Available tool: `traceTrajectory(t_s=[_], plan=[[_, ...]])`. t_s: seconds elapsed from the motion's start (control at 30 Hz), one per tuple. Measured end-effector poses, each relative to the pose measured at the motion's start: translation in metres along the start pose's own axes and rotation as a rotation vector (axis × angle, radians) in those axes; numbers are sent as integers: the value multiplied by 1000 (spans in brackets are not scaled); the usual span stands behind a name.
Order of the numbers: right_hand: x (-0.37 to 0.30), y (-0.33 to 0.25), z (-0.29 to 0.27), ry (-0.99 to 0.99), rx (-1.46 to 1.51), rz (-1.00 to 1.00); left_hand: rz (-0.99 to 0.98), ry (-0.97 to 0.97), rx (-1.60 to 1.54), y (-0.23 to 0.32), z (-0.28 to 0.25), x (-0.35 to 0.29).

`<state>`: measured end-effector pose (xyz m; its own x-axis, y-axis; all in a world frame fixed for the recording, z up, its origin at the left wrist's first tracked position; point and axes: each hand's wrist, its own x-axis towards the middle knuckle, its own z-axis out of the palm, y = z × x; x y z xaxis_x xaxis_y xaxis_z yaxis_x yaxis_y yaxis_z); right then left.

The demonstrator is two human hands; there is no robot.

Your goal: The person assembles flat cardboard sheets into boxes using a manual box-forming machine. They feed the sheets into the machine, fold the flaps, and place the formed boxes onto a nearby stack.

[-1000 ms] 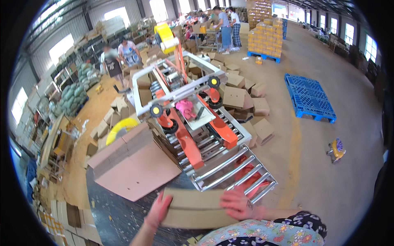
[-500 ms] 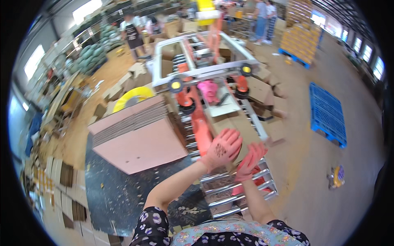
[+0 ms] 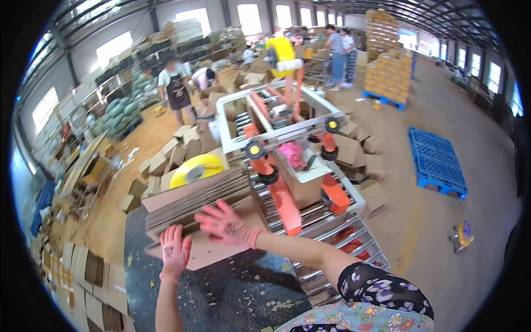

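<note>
A stack of flat folded cardboard boxes point(image 3: 246, 213) stands on edge on the dark, speckled table point(image 3: 221, 288). My left hand point(image 3: 176, 252), in a pink glove, is at the stack's near left corner with its fingers stretched out. Over the near face of the stack, my right hand point(image 3: 229, 228), gloved alike, reaches across with fingers spread. Neither hand grips anything; whether the fingertips touch the cardboard is hard to tell. A brown carton point(image 3: 307, 191) sits inside the carton taping machine point(image 3: 285, 205), under its pale plate.
The roller conveyor point(image 3: 321, 274) runs out from the machine's near end. A yellow tape roll point(image 3: 196, 170) lies behind the stack, and another yellow roll point(image 3: 281, 52) is mounted on top. Loose cartons point(image 3: 359, 160) lie around. A blue pallet point(image 3: 437, 160) is at right. A person point(image 3: 176, 91) stands far left.
Both hands have left the carton on the rollers and moved left to the cardboard stack. The carton has gone forward into the machine. The view has turned and tilted up.
</note>
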<state>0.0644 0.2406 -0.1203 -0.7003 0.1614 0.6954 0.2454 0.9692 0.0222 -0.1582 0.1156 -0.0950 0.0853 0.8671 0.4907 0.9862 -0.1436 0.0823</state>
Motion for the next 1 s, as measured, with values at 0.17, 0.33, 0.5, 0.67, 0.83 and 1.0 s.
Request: traceTrajectory(t_s=[0.17, 0.33, 0.5, 0.67, 0.83, 1.0], plan=[[-32, -56, -51, 120, 415, 38, -434, -317, 102, -19, -18, 23], [-105, -67, -213, -250, 1006, -167, -480, -329, 28, 66, -66, -13], [-87, -109, -235, -777, 1477, 181, 172, -353, -2, 201, -71, -72], [-64, -134, -230, -1228, 1072, 401, 424, -565, -458, 194, -139, -72], [-143, -157, -135, -30, 347, -113, 501, -419, -283, 188, -137, -90], [-164, -134, -201, -348, -671, 113, 404, 145, -65, 186, -76, -108]])
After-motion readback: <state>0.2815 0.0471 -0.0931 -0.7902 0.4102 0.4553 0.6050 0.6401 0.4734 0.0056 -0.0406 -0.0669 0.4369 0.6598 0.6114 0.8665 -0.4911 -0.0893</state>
